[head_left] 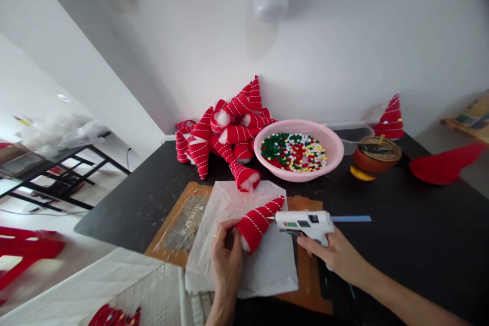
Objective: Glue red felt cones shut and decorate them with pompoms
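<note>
My left hand (228,252) grips the stuffed base of a red cone (256,224) wound with white dashed cord. White stuffing shows at its wide end, and its tip points up and right. In my right hand (336,254) is a white glue gun (303,221), with a bluish glue stick (351,218) poking from its back. The nozzle meets or nearly meets the cone's right side; contact cannot be made out. Beneath the cone lies a white paper sheet (273,277) over a brown board (311,277).
Behind my hands, stuffed red cones (240,132) are piled beside a pink basket (298,175) of coloured pompoms (294,153). Farther right stand a clear tray (349,135), a brown pot (372,158), a decorated cone (390,119) and red felt (443,165). A white mesh basket (153,290) sits lower left.
</note>
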A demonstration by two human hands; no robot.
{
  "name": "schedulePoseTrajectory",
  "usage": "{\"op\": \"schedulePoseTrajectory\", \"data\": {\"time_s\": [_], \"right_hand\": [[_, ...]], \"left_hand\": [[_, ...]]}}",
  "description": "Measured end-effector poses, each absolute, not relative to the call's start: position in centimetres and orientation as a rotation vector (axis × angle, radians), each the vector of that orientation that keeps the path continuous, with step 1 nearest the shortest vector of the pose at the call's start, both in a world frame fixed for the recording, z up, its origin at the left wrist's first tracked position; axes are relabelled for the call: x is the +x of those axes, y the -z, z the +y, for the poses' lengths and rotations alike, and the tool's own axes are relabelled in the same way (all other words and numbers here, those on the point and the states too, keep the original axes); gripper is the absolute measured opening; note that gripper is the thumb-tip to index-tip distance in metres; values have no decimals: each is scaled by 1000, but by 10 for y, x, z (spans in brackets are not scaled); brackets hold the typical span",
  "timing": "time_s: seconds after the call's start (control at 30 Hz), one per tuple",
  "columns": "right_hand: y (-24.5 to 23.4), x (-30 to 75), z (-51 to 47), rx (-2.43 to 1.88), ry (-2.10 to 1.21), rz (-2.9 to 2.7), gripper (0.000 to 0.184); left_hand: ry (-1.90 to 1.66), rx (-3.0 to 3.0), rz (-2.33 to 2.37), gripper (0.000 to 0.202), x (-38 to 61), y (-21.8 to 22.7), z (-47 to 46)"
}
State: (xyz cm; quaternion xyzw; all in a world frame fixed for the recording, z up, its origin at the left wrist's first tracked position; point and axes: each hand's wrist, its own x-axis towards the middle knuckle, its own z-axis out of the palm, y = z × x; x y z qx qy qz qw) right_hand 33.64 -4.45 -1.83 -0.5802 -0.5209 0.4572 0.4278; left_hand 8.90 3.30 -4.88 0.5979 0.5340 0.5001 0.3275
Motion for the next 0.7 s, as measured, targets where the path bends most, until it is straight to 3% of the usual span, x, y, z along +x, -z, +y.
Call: {"op": "schedulePoseTrajectory", "data": {"time_s": [0.5, 0.7], "right_hand": [[23, 338, -44, -1432, -1201, -1254, 29], [17, 346, -45, -1357, -1329, -1219, 46]], "left_hand": [[-1303, 1557, 1435, 20, 90, 47, 33], [-1340, 1593, 1418, 17, 90, 46, 31]]}}
